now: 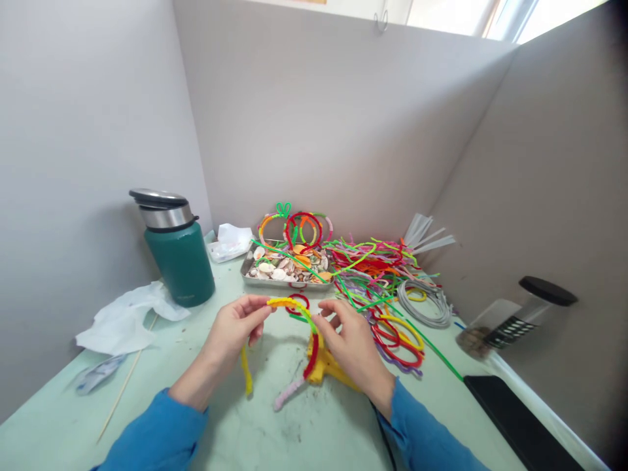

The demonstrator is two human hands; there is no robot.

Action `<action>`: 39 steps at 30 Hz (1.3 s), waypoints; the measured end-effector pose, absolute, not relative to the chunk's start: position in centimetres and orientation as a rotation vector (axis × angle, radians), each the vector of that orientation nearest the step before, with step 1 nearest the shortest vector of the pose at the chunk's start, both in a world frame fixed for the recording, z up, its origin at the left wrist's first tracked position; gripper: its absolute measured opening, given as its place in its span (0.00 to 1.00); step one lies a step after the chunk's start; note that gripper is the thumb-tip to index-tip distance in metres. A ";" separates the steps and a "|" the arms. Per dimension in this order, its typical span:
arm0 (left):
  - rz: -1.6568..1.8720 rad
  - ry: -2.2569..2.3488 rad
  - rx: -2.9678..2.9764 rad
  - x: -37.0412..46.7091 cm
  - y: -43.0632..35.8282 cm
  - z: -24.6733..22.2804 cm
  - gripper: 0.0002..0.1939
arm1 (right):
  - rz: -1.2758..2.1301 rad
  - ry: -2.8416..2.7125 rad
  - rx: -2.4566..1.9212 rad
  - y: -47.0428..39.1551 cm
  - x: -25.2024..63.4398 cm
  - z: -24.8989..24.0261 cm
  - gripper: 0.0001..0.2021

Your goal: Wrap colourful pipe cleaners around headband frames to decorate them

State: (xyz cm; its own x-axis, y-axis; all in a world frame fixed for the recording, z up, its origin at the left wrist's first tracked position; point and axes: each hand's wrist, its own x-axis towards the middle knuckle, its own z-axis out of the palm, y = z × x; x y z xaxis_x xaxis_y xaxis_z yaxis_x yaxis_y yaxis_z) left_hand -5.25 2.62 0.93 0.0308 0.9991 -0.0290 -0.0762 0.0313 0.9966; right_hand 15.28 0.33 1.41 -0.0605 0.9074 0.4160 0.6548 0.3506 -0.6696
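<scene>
Between both hands arches a multicoloured pipe cleaner strip (313, 356), yellow-orange at the left, then green, red and pale purple at its loose lower end. My left hand (230, 330) pinches the yellow end between thumb and fingers. A yellow tail (246, 373) hangs below that hand; its upper part is hidden. Around the green section, the thumb and fingers of my right hand (350, 340) are closed. Beneath the strip and the right hand lies a yellow glue gun (321, 366), partly covered, with a dark cord running toward the front.
A metal tray (284, 284) of shells stands behind the hands, with pipe cleaner rings (303, 230) at its back. Pipe cleaners (366, 258) and a grey wire coil (426, 304) lie right. A green bottle (179, 265) and crumpled tissue (120, 320) are left; a black slab (515, 418) sits right.
</scene>
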 end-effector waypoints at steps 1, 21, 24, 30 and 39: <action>1.186 1.156 1.131 -5.4 2.8 0.7 0.18 | 0.374 -1.834 -1.441 0.0 16.0 1.5 0.08; 1.168 1.146 1.021 -6.5 3.3 0.5 0.22 | 0.884 -1.701 -1.335 -4.7 21.6 -0.5 0.13; 1.152 1.142 1.051 -6.3 3.2 0.5 0.21 | 1.081 -1.354 -1.169 -4.6 21.0 -0.1 0.14; 1.137 1.131 1.068 -6.0 3.2 0.5 0.19 | 1.220 -1.265 -1.175 -3.2 18.2 1.3 0.18; 1.128 1.128 1.073 -5.9 3.2 0.2 0.18 | 1.371 -1.514 -1.114 -2.1 14.4 0.8 0.21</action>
